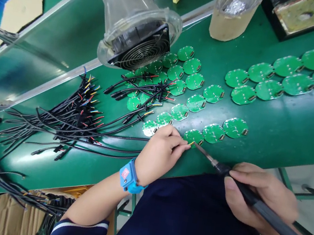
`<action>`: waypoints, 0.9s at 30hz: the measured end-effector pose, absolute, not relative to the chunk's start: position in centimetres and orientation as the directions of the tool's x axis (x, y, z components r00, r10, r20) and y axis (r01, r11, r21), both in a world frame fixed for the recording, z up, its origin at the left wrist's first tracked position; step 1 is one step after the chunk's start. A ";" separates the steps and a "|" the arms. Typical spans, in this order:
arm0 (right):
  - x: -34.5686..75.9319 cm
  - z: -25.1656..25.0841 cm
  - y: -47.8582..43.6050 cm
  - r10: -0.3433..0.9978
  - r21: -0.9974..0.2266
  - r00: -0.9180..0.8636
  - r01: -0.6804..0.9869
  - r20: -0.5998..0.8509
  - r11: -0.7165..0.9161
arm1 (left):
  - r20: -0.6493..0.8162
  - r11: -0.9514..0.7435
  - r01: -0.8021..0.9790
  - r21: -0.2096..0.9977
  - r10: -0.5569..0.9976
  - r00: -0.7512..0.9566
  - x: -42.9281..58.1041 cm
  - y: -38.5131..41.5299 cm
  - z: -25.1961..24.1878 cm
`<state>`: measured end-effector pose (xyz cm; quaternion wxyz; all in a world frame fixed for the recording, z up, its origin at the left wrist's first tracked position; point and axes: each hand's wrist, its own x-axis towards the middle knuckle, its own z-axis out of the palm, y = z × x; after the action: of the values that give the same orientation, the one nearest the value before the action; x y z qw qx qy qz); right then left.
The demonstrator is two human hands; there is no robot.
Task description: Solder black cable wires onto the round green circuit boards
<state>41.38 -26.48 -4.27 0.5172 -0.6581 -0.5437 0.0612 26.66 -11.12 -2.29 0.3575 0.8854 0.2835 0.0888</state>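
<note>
My right hand point(264, 193) is closed around a soldering iron point(222, 169), held like a pen. The iron's metal tip touches or nearly touches the lower edge of a round green circuit board point(192, 134), beside a short yellow wire point(191, 143). Thumb and fingers of my left hand point(159, 154) pinch at that wire. A black cable point(129, 138) runs from the left towards this hand, which hides its end. A blue wrist strap point(130, 176) is on my left wrist. Two more boards point(213, 133) continue the row to the right.
A fume extractor fan point(144, 49) overhangs several green boards point(194, 81). Black cables point(67, 114) with bared coloured wires lie piled at left. More boards point(270, 89) form rows at right. A round tub point(232, 18) and a soldering stand point(306, 16) are at the back.
</note>
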 end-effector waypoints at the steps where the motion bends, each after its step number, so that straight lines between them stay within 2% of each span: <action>1: 41.4 -4.4 -26.5 0.780 -0.740 0.391 0.659 0.488 0.133 | -0.047 -0.578 0.445 0.684 0.574 0.818 26.7 -11.2 -2.3; 4: 41.5 -4.6 -26.7 0.799 -0.732 0.345 0.660 0.492 0.166 | -0.037 -0.567 0.456 0.686 0.599 0.800 26.9 -11.4 -2.3; 7: 41.6 -4.4 -26.6 0.858 -0.727 0.284 0.672 0.427 0.139 | -0.021 -0.572 0.459 0.680 0.610 0.792 27.0 -11.6 -2.4; 10: 41.6 -4.0 -26.2 0.917 -0.672 0.175 0.730 0.359 0.123 | -0.018 -0.583 0.460 0.670 0.606 0.795 27.1 -11.6 -2.4; 12: 41.6 -3.8 -26.2 0.922 -0.637 0.133 0.758 0.362 0.141 | -0.021 -0.586 0.461 0.666 0.603 0.798 27.1 -11.6 -2.4; 19: 42.3 -4.2 -27.1 0.899 -0.785 0.265 0.606 0.349 0.126 | -0.046 -0.589 0.463 0.662 0.585 0.810 27.0 -11.4 -2.3; 23: 41.9 -4.0 -26.7 0.834 -0.792 0.396 0.606 0.383 0.076 | -0.051 -0.572 0.466 0.675 0.594 0.803 27.1 -11.4 -2.2; 27: 41.3 -4.1 -26.3 0.871 -0.778 0.362 0.627 0.333 0.037 | -0.035 -0.549 0.479 0.685 0.632 0.774 27.1 -11.8 -2.5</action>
<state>41.26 -26.28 -4.12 0.4654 -0.6813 -0.5496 0.1312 27.07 -11.77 -2.46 0.3528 0.8732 0.3181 0.1086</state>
